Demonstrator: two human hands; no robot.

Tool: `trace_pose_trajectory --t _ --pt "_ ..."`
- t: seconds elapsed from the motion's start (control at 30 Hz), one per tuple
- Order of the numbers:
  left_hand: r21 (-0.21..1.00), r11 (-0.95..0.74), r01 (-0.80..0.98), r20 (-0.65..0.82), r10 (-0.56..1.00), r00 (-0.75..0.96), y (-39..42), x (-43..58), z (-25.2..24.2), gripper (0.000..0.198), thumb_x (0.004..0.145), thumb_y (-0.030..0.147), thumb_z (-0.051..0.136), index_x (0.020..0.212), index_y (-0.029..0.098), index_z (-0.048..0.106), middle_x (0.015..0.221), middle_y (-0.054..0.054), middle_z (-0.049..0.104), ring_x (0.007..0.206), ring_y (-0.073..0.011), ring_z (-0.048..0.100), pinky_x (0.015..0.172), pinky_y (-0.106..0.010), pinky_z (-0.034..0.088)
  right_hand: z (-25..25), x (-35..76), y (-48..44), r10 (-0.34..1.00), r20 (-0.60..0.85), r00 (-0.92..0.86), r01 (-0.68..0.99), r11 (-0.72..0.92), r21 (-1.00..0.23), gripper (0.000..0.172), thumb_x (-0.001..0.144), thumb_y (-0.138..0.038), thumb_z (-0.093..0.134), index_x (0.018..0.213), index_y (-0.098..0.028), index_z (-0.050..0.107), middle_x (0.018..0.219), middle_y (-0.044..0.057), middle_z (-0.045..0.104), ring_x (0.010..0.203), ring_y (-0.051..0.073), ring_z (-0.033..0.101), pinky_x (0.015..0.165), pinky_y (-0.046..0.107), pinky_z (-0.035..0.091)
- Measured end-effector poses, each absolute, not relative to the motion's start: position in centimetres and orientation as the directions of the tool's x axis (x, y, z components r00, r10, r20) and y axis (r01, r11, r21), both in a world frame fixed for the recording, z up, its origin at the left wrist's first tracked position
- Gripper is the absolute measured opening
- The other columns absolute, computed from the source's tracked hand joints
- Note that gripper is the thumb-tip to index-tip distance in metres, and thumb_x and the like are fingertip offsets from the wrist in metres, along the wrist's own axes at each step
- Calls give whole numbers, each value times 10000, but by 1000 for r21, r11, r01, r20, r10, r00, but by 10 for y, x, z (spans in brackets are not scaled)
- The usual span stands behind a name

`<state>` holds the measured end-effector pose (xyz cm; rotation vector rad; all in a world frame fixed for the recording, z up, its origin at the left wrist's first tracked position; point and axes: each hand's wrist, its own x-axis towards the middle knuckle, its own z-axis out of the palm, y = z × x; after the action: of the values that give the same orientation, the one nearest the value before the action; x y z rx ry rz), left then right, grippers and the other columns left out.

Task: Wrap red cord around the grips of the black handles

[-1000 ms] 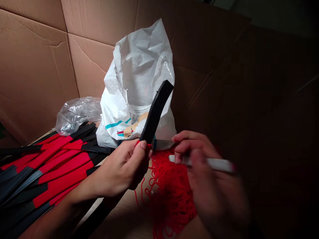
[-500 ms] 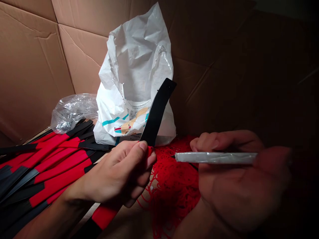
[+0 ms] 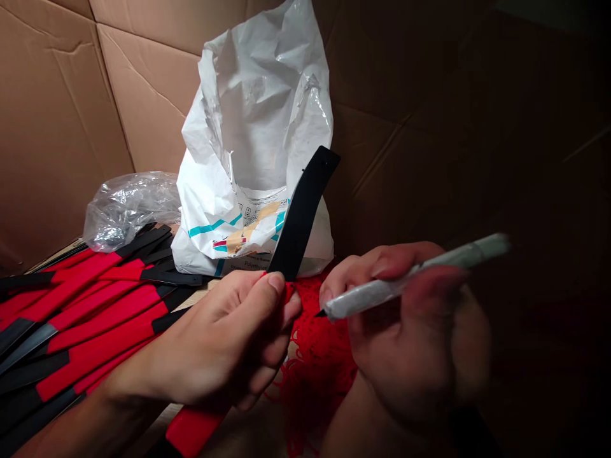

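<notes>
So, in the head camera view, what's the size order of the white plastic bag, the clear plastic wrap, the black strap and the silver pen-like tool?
1. White plastic bag
2. Clear plastic wrap
3. Black strap and silver pen-like tool: too close to rank, since both are held nearer the camera.

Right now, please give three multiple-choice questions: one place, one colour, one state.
1. Where is the clear plastic bag? A) left of the white bag B) in a hand C) under the strips
2. What colour is the top of the strip in the left hand? A) red B) white C) black
3. What state is the slim pointed tool in? A) lying flat B) held in the right hand C) stuck in a bag

1 A: it sits beside that bag.
2 C: black shows above the hand.
3 B: the hand closes around it.
</notes>
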<state>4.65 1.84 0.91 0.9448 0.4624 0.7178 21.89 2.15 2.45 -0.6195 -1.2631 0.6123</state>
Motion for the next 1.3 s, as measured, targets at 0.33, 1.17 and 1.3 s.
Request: trace_pose_trajectory --t 0.33,1.17,1.3 --pt "902 323 -286 -61 751 657 11 52 7 626 1034 725 499 704 194 467 552 66 402 419 -36 313 377 -106 326 22 206 19 715 661 227 -13 681 -732 232 1083 -438 629 922 -291 711 671 8 655 530 183 637 456 322 549" --pt "885 369 -285 -120 770 626 8 55 6 610 973 749 606 741 191 522 571 61 442 432 -40 330 370 -119 324 11 212 36 815 577 51 -14 579 -815 309 1131 -453 535 904 -278 653 578 -56 561 428 101 556 382 224 421" --pt "864 401 -305 -134 766 628 9 54 6 591 980 726 614 744 197 496 569 71 427 416 -35 327 369 -116 336 12 205 37 779 614 130 -101 626 -773 309 1127 -451 547 899 -274 659 594 -47 589 412 114 503 388 269 426"
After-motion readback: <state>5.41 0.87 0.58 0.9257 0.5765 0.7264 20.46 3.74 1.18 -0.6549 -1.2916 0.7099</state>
